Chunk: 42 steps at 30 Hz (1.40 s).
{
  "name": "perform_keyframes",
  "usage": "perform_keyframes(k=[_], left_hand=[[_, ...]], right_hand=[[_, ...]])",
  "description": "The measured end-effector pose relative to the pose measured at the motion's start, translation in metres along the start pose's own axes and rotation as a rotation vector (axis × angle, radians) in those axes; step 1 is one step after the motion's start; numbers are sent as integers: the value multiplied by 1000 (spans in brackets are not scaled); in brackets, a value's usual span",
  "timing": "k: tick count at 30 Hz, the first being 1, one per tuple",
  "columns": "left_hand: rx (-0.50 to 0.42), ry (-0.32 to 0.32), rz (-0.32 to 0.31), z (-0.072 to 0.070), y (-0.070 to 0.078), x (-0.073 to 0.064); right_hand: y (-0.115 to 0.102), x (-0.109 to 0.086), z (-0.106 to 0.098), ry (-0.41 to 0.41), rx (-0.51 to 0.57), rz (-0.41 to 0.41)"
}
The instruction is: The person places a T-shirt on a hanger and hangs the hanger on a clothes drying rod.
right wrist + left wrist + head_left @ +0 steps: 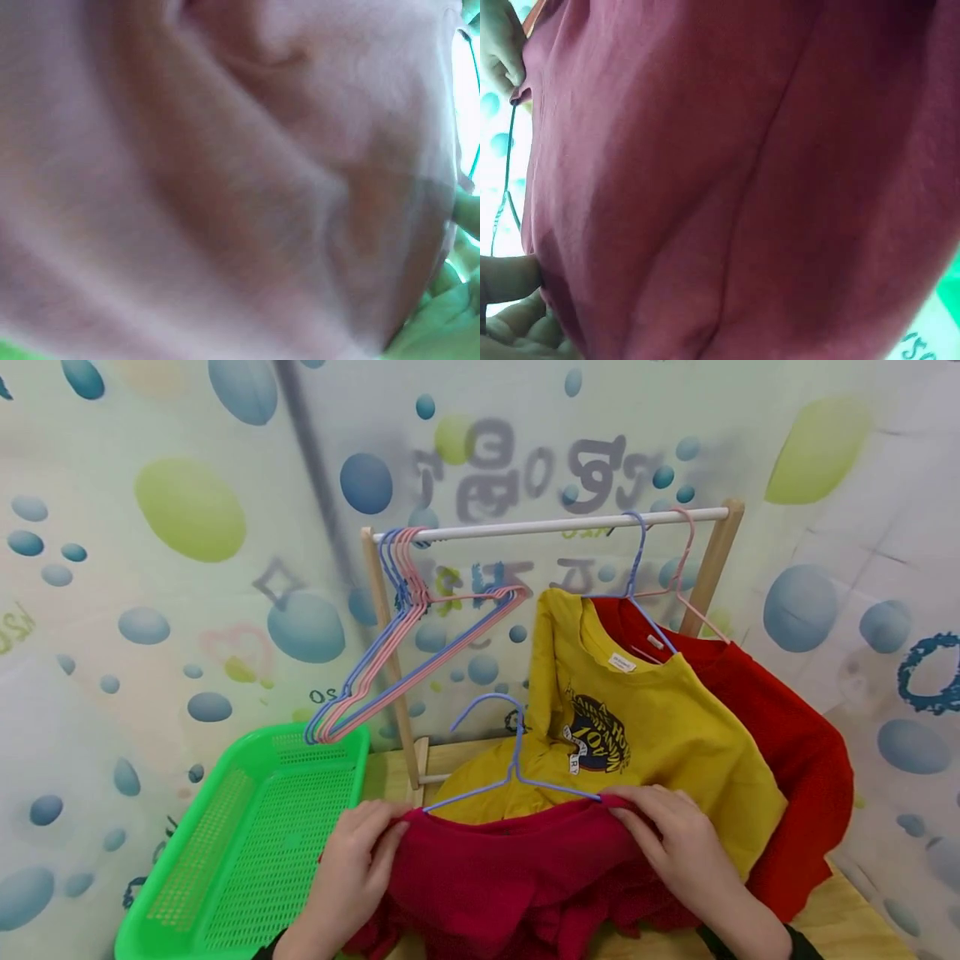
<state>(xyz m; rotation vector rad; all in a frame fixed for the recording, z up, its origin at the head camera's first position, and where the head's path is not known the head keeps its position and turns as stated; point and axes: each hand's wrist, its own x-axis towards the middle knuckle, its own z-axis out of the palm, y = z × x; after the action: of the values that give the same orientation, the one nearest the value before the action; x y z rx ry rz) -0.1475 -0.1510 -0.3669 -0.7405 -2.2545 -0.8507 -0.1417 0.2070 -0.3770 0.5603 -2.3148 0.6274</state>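
A dark pink garment (510, 868) hangs between my two hands with a blue hanger (516, 768) inside its neckline. The hanger's hook and upper arms show above the cloth; its lower part is hidden. My left hand (352, 868) pinches the left shoulder of the garment, thumb in front. With thumb and fingers my right hand (678, 847) grips the right shoulder, close to the hanger's arm. In the left wrist view the garment's cloth (727, 165) fills most of the picture, and its folds (247, 195) do so in the right wrist view.
Behind stands a rack with a white rail (540, 528). Several blue and pink hangers (405, 643) hang at its left end. A yellow shirt (660, 710) and a red top (802, 752) hang at the right. A green basket (277, 827) sits on the left.
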Motion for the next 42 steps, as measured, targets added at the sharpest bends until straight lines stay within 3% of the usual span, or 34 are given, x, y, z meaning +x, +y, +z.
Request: perform_keyframes(k=[7,11,17,20,22,25,27,33,37,42], left_hand=[[-39,66,-51,-2,-7,-2],[-79,85,-108,-7,-11,-1],[-87,66,-191,-15,-15,-1],[-138,34,-243,-18,-15,-3],[-186,21,-281,-20,-14,-3],[-225,-3,-342,-22,-12,-2],[-218,-10,-346,-22,-12,-2],[-128,6,-215,-18,-9,0],[-95,-1,-142,-15,-6,2],[-119,-24,-85,-8,0,5]], right_hand=[[15,-14,-5,25,9,193],[23,-21,-11,85,32,286],[31,-24,-25,291,15,261],[35,-23,-33,383,-4,241],[36,-23,-37,403,-25,251],[39,-28,-37,367,-59,280],[42,-34,-35,311,-93,277],[44,-42,-37,208,-189,216],[28,-33,-48,169,-122,239],[5,-20,-62,-18,-140,232]])
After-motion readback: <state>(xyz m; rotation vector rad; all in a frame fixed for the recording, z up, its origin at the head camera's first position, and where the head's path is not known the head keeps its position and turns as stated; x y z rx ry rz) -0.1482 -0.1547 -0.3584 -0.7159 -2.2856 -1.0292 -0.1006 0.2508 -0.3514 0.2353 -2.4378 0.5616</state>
